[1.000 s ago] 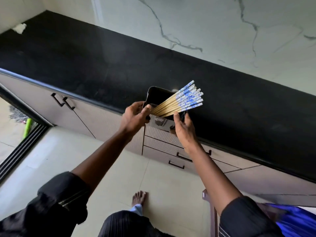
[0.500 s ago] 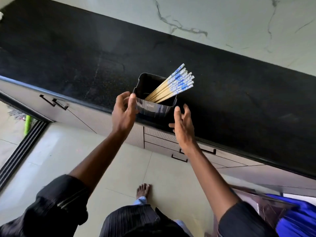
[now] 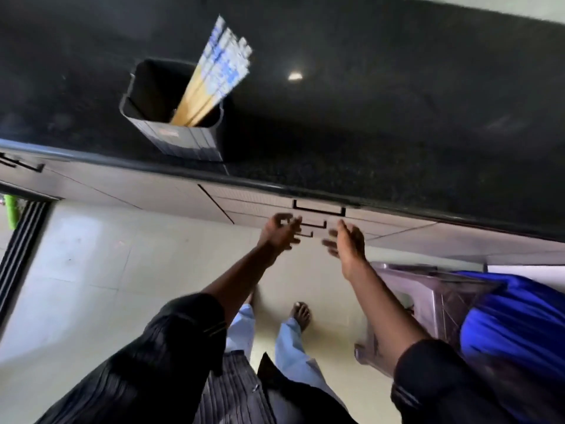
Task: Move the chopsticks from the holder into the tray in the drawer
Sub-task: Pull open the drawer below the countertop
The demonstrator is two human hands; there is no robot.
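Note:
A dark square holder (image 3: 175,137) stands near the front edge of the black countertop (image 3: 397,117). Several chopsticks (image 3: 214,78) with wooden shafts and blue-and-white tops lean out of it toward the upper right. Below the counter edge, three stacked drawers are closed; the top drawer's black handle (image 3: 319,208) is the largest. My left hand (image 3: 279,232) and my right hand (image 3: 347,241) hover in front of the lower drawer handles, fingers loosely spread and holding nothing. The tray is hidden inside the closed drawers.
Closed cabinet doors with black handles (image 3: 21,165) run along the left. A translucent plastic stool (image 3: 428,304) with blue cloth (image 3: 513,328) on it stands at my right. Beige floor tiles and my feet lie below; a sliding door track (image 3: 21,237) is at far left.
Both hands have let go of the holder and dropped from the countertop to the front of the drawers. The view has tilted downward and to the right.

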